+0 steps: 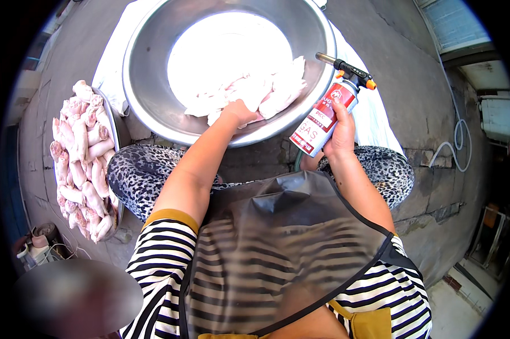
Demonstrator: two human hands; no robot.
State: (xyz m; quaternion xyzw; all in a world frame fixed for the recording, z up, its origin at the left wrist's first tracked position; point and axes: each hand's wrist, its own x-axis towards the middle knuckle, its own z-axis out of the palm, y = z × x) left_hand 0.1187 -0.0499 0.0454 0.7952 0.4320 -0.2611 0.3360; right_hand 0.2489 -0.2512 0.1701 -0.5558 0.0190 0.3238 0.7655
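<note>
Left hand (239, 112) reaches forward, fingers curled down; right hand (339, 135) raised, fingers wrapped closed.

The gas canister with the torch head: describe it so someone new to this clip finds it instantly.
Start at the big steel basin at the top. Just off its right rim, the right hand grips a red and white gas canister, tilted, with a black torch head and orange knob. It is the only red thing among pale meat pieces.
</note>
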